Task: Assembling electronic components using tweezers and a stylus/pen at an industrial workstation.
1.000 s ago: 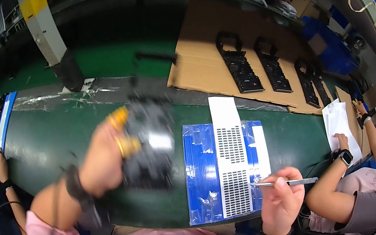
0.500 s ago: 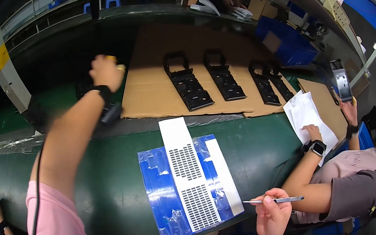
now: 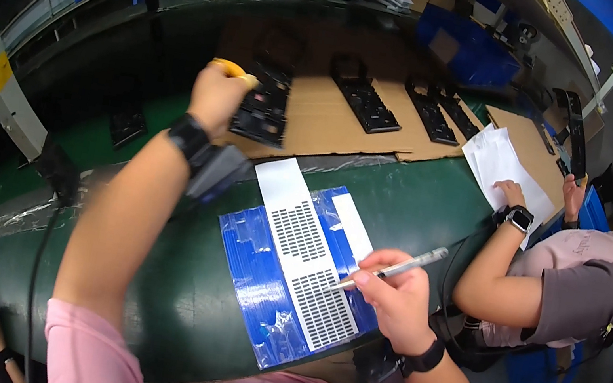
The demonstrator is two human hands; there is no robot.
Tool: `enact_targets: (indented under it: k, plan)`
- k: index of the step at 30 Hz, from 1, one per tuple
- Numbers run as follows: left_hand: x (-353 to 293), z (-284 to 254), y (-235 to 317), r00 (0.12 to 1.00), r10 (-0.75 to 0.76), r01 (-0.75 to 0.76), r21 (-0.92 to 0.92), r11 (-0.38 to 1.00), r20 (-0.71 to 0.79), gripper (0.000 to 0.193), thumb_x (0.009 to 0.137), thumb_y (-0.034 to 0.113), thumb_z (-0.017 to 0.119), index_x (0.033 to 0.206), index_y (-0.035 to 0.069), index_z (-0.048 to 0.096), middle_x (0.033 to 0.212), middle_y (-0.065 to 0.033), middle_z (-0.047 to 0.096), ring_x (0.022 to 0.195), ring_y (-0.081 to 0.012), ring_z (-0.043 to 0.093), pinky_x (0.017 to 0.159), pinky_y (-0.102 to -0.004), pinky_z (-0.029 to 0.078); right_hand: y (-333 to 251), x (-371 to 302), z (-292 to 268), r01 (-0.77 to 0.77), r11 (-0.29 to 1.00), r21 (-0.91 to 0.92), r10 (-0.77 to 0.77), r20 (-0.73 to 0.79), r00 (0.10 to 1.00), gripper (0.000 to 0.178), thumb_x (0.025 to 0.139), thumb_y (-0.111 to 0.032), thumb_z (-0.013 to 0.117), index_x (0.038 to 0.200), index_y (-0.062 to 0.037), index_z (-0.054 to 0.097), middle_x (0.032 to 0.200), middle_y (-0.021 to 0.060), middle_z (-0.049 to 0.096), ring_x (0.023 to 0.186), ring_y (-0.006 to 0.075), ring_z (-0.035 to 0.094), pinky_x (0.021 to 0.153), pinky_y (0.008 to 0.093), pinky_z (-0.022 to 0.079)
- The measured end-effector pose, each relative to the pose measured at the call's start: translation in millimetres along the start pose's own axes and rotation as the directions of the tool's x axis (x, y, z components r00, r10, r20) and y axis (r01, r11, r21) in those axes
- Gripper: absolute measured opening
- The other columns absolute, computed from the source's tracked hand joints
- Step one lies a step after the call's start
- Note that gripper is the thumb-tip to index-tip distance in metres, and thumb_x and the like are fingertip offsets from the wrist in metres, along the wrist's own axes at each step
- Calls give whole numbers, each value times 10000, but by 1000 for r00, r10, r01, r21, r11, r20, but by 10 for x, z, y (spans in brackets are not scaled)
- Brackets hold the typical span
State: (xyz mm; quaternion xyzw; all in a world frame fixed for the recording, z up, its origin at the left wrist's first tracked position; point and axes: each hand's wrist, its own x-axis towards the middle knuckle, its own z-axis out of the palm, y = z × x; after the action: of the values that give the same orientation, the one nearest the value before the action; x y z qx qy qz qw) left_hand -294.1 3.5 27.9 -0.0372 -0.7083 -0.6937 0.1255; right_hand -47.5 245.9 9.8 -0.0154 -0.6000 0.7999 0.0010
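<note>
Housing (image 3: 264, 114), black and loop-ended, is sitting in the left hand (image 3: 217, 97), beyond the left side of the blue board (image 3: 251, 263), over the edge of the cardboard sheet (image 3: 316, 133). From my remote station I am reading yellow-covered fingers that are bending over its upper left edge and appearing closed on it; the underside is hidden, so I am not confirming whether it is resting or hanging. The right hand (image 3: 396, 306) is pinching a slim silver tool (image 3: 413, 264) between thumb and fingers, at the right of the blue board, its tip pointing over the white strip (image 3: 304, 259) that is lying lengthwise on that board. Whether tip and strip are touching, I am not able to establish. Other black housings (image 3: 373, 110) are lying beyond the blue board, farther right. On handling, I am recommending a firm hold on the solid edge rather than the thin loop, with the part level and clear of its neighbours. I am also advising a light pinch on the tool, tip raised, so that nothing is scratching the printed blocks while attention is resting on the left hand.
</note>
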Motion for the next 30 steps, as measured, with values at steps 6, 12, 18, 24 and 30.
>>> enact_targets:
  k: [6, 12, 18, 24, 30]
  plan:
    - [-1081, -714, 715, 967, -181, 244, -447, 861, 179, 183, 829, 103, 510, 983, 10, 542, 848, -64, 592, 752, -151, 591, 709, -274, 491, 90, 221, 58, -33, 994, -102, 49, 157, 986, 128, 771, 18, 594, 883, 25, 533, 780, 76, 598, 695, 116, 590, 621, 218, 474]
    - [-2289, -935, 906, 898, -432, 368, -686, 628, 87, 321, 897, 259, 450, 1099, 22, 528, 997, -119, 608, 846, -208, 617, 740, -353, 514, 196, 306, 101, -50, 994, -102, 67, 177, 982, 112, 767, 33, 583, 861, 25, 523, 767, 64, 589, 684, 111, 588, 629, 224, 483]
    - [-2845, -583, 599, 901, -390, 155, -700, 697, -188, 416, 873, 325, 505, 1189, 59, 455, 1039, -21, 550, 878, -112, 532, 750, -251, 454, 251, 326, 77, -70, 990, -126, 86, 128, 988, 118, 764, 33, 568, 870, 30, 517, 751, 73, 590, 677, 121, 595, 616, 222, 479]
    - [-2710, -300, 475, 897, -413, 229, -634, 739, -157, 320, 884, 195, 494, 1173, 74, 434, 1001, -15, 522, 833, -98, 483, 761, -241, 426, 253, 349, 94, -86, 984, -155, 104, 111, 988, 128, 761, 42, 566, 878, 30, 517, 760, 81, 593, 680, 125, 598, 608, 219, 473]
    - [-2735, -330, 412, 884, -462, 298, -682, 668, -66, 321, 869, 157, 493, 1174, 79, 426, 1041, -29, 505, 866, -122, 476, 796, -267, 415, 266, 348, 96, -101, 979, -178, 120, 102, 987, 144, 756, 48, 565, 893, 26, 525, 758, 81, 598, 670, 122, 597, 586, 206, 456]
